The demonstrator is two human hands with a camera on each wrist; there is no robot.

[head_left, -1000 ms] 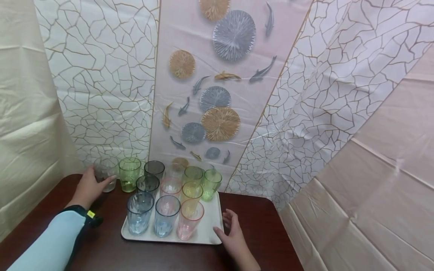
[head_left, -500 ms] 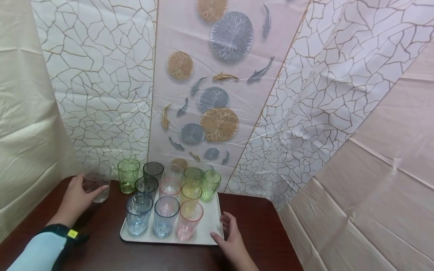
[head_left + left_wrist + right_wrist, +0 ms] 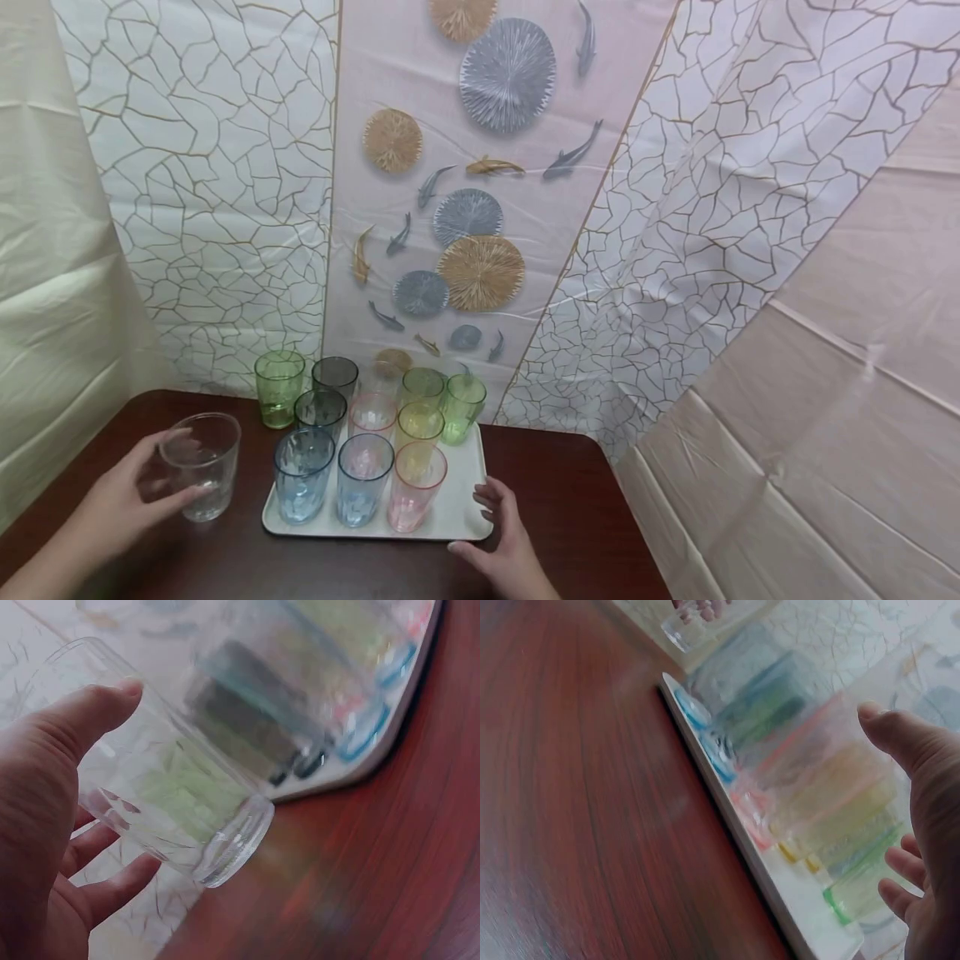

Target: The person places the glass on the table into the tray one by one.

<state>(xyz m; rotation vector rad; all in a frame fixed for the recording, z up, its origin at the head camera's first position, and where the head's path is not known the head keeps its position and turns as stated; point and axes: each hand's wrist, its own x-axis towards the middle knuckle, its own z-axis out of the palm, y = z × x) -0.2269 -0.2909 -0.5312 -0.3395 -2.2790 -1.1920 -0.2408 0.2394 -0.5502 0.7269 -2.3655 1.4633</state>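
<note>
My left hand point(image 3: 120, 504) grips a clear tumbler point(image 3: 213, 454) by its side, thumb in front and fingers behind, left of the tray. In the left wrist view the clear tumbler point(image 3: 172, 795) is tilted, with the thumb across its wall. The white tray point(image 3: 461, 504) carries several coloured tumblers: blue ones point(image 3: 303, 479) and a pink one point(image 3: 417, 492) along the front, yellow, dark grey and green ones behind. At the tray's front right corner my right hand point(image 3: 506, 533) is held with fingers loosely bent and nothing in them.
A green tumbler point(image 3: 279, 396) stands at the back left of the dark wooden table point(image 3: 555, 492), beside the tray. Patterned cloth point(image 3: 225, 208) hangs right behind the table's back edge, and plain cloth point(image 3: 810, 467) flanks the right.
My left hand has brought the clear tumbler from the back left of the table toward the front. My right hand has stayed near the tray's right edge, shifting slightly left and down.
</note>
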